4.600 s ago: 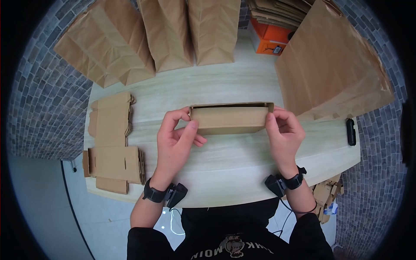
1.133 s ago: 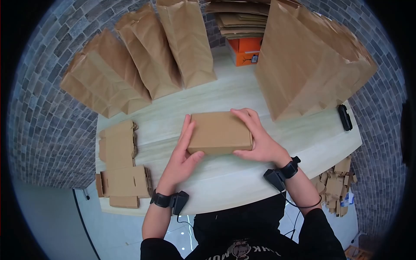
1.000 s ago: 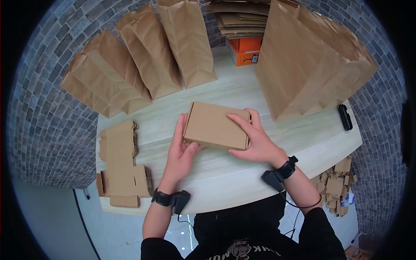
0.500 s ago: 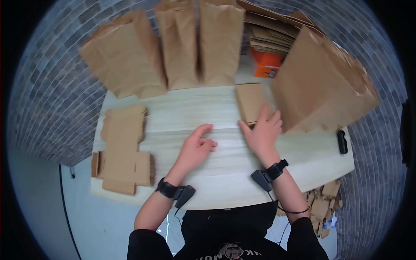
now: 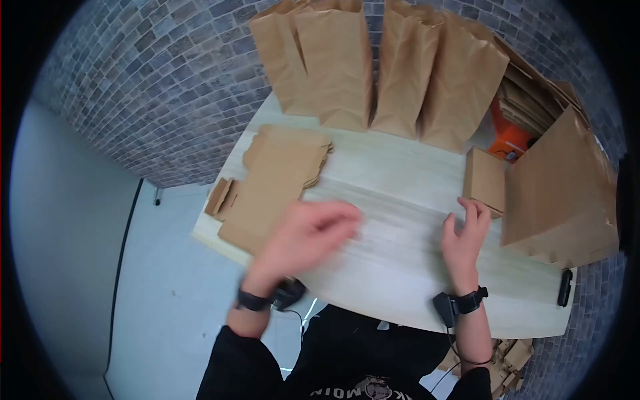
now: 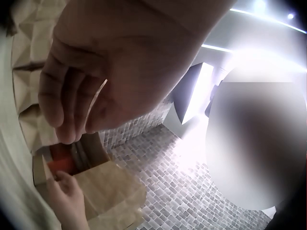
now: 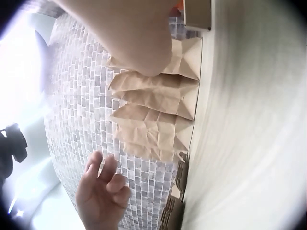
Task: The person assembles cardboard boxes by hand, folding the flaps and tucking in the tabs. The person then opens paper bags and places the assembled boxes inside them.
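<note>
My left hand [image 5: 308, 233], blurred in the head view, hangs above the table by the stack of flattened cardboard boxes [image 5: 270, 177] at the left. Its fingers are loosely bent, and the left wrist view has them around nothing. On the right, my right hand [image 5: 465, 241] has relaxed fingers and holds nothing. Its fingertips are close to the near end of a folded brown cardboard box [image 5: 485, 179]. That closed box lies on the table beside a large paper bag [image 5: 563, 200].
Several tall brown paper bags [image 5: 337, 73] stand along the back. Behind the folded box are an orange box [image 5: 510, 141] and a pile of cardboard sheets [image 5: 530, 103]. A small black object [image 5: 565, 288] lies by the right table edge. More cardboard [image 5: 510, 360] is on the floor.
The folded box, earlier turned between both hands, now lies at the back right, released. My right hand has drawn back from it. My left hand has moved left toward the flattened boxes; the view turned left.
</note>
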The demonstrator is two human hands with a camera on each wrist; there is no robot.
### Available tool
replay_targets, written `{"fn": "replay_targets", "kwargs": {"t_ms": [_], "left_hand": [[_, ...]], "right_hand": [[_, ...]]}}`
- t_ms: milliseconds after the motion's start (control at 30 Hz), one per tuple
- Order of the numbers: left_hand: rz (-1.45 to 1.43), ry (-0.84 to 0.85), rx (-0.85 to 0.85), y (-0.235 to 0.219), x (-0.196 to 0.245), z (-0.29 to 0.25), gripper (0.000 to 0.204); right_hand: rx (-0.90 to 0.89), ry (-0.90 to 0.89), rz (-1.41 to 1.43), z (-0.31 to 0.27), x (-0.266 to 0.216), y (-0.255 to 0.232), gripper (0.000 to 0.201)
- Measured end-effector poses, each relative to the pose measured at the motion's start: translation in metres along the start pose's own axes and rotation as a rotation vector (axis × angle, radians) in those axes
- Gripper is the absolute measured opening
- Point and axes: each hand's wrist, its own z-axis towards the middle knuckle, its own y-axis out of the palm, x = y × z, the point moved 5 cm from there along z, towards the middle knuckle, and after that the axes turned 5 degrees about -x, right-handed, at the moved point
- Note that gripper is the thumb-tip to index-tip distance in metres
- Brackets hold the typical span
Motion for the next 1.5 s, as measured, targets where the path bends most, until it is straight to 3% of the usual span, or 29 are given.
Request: {"fn": "replay_targets", "kwargs": {"t_ms": [67, 100, 133, 200, 233, 300, 400, 467, 500, 567, 600, 667, 733, 867, 900, 933, 967, 1033, 1067, 1133, 1167, 1233, 1300, 1333, 1367, 1433, 1500], "left_hand": [[0.163, -0.180, 0.261, -0.069, -0.007, -0.009, 0.014], [0.286, -0.120, 0.375, -0.109, -0.031, -0.006, 0.014], [0.521, -0.143, 0.443, -0.137, -0.052, -0.012, 0.014], [0.900, -0.199, 0.482, -0.179, -0.103, -0.015, 0.017], [1.047, -0.232, 0.457, -0.190, -0.132, -0.021, 0.020], [1.060, -0.207, 0.464, -0.195, -0.163, -0.036, 0.025], [1.094, -0.172, 0.492, -0.195, -0.170, -0.041, 0.021], [1.197, -0.357, 0.415, -0.202, -0.179, -0.036, 0.018], [1.201, -0.342, 0.406, -0.195, -0.164, -0.032, 0.018], [1.132, -0.180, 0.449, -0.189, -0.118, -0.028, 0.017], [1.082, -0.221, 0.427, -0.198, -0.107, -0.025, 0.019], [0.968, 0.125, 0.492, -0.195, -0.072, -0.022, 0.026], [0.650, 0.065, 0.415, -0.187, -0.038, -0.014, 0.035], [0.504, 0.073, 0.478, -0.157, 0.021, -0.035, 0.039], [0.262, 0.025, 0.434, -0.146, 0.027, -0.038, 0.042], [0.018, -0.019, 0.380, -0.134, 0.029, -0.039, 0.046], [0.022, -0.016, 0.379, -0.121, 0.033, -0.037, 0.046], [-0.315, 0.057, 0.302, -0.099, 0.036, -0.032, 0.051], [-0.383, 0.094, 0.137, -0.096, 0.034, -0.027, 0.051], [-0.507, 0.111, 0.099, -0.082, 0.020, -0.018, 0.050], [-0.622, 0.125, 0.059, -0.069, 0.017, -0.011, 0.049], [-0.556, 0.115, 0.100, -0.050, -0.004, 0.004, 0.050], [-0.339, -0.062, 0.228, -0.028, -0.026, 0.013, 0.052], [-0.313, 0.011, 0.219, -0.012, -0.029, 0.020, 0.052], [-0.287, 0.082, 0.209, 0.004, -0.033, 0.026, 0.053], [-0.420, 0.065, 0.188, 0.030, -0.047, 0.033, 0.050], [-0.772, -0.058, 0.040, 0.057, -0.058, 0.036, 0.044]], "right_hand": [[-0.032, -0.031, 0.162, -0.005, -0.001, 0.011, 0.030], [-0.120, 0.027, 0.331, -0.007, 0.002, 0.023, 0.021], [-0.202, 0.086, 0.495, -0.009, 0.006, 0.032, 0.014], [-0.155, 0.069, 0.537, -0.011, 0.002, 0.033, 0.011], [-0.119, 0.035, 0.577, -0.010, 0.001, 0.030, 0.009], [-0.100, 0.065, 0.584, -0.010, 0.006, 0.029, 0.010], [-0.133, 0.103, 0.618, -0.009, 0.010, 0.030, 0.011], [-0.181, 0.138, 0.643, -0.011, 0.010, 0.030, 0.013], [-0.168, 0.148, 0.640, -0.012, 0.012, 0.029, 0.013], [-0.201, 0.109, 0.703, -0.011, 0.013, 0.033, 0.014], [-0.215, 0.106, 0.734, -0.011, 0.012, 0.033, 0.015], [-0.248, 0.074, 0.716, -0.012, 0.005, 0.029, 0.014], [-0.320, 0.000, 0.734, -0.012, -0.003, 0.026, 0.013], [-0.418, -0.039, 0.792, -0.014, -0.012, 0.029, 0.013], [-0.515, -0.031, 0.832, -0.015, -0.013, 0.033, 0.013], [-0.609, -0.020, 0.866, -0.018, -0.015, 0.037, 0.013], [-0.605, -0.021, 0.870, -0.018, -0.017, 0.036, 0.013], [-0.899, -0.008, 1.050, -0.026, -0.026, 0.041, 0.025], [-0.898, -0.006, 1.044, -0.025, -0.025, 0.040, 0.025], [-1.104, 0.142, 1.449, -0.028, -0.025, 0.041, 0.055], [-1.102, 0.148, 1.438, -0.026, -0.023, 0.038, 0.055], [-1.068, 0.069, 1.645, -0.019, -0.024, 0.024, 0.079], [-1.034, 0.187, 1.767, -0.019, -0.016, 0.019, 0.084], [-1.003, 0.301, 1.893, -0.018, -0.012, 0.018, 0.090], [-1.000, 0.308, 1.890, -0.016, -0.012, 0.015, 0.090], [-0.894, 0.319, 1.902, -0.009, -0.009, 0.008, 0.093], [-0.823, 0.282, 1.772, -0.005, 0.006, 0.020, 0.090]]}}
